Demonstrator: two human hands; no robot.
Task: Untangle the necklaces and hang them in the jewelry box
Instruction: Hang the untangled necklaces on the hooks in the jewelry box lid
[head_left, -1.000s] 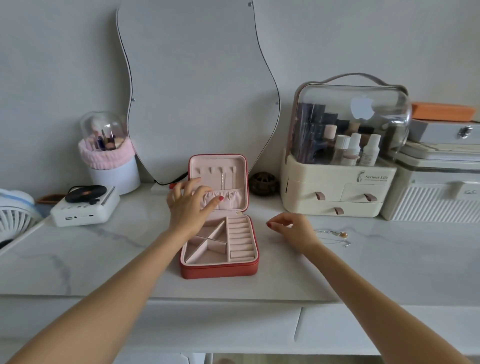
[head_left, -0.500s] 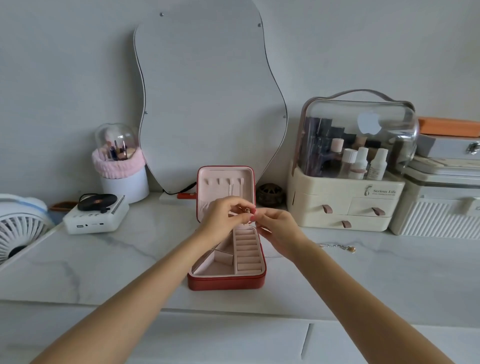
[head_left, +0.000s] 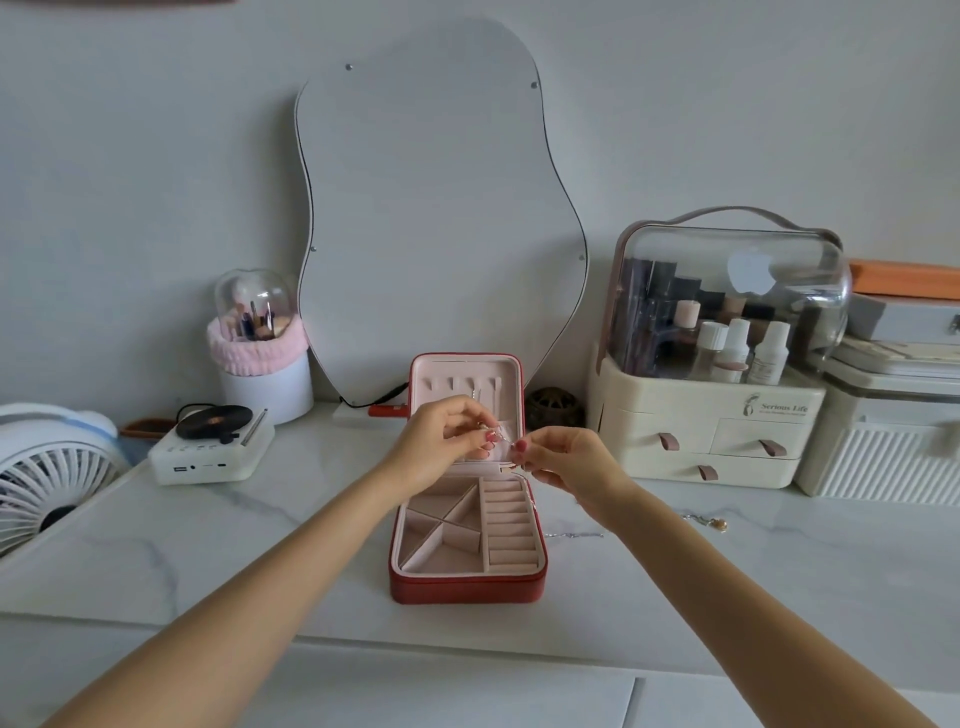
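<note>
Far left on the marble counter (head_left: 156, 561) sits a white fan (head_left: 47, 467), then a small white record-player gadget (head_left: 210, 447) w/ a black disc on top. Behind it, a white brush pot (head_left: 265, 387) w/ a pink band and clear dome. A wavy mirror (head_left: 441, 223) leans on the wall behind the middle.

Centre: the red jewelry box (head_left: 467, 587) lies open on the counter, lid upright, pink lining, hooks across the top of the lid, dividers and ring rolls in the base. Above the box, in front of the lid, the left hand (head_left: 441, 447) has fingers curled, thumb and forefinger pinching a thin silver necklace (head_left: 501, 438). The right hand (head_left: 566, 460) is just beside it, fingertips nearly touching the left's, also pinching the chain, other fingers curled in. The chain is fine, so I can't tell how it runs past the pinch.

Right of the box, a second necklace (head_left: 709, 521) w/ a small gold bead lies on the counter, near the right forearm. Further right: a cream cosmetics organizer (head_left: 711, 415) w/ clear domed lid and drawers, then a white ribbed case (head_left: 893, 447).
</note>
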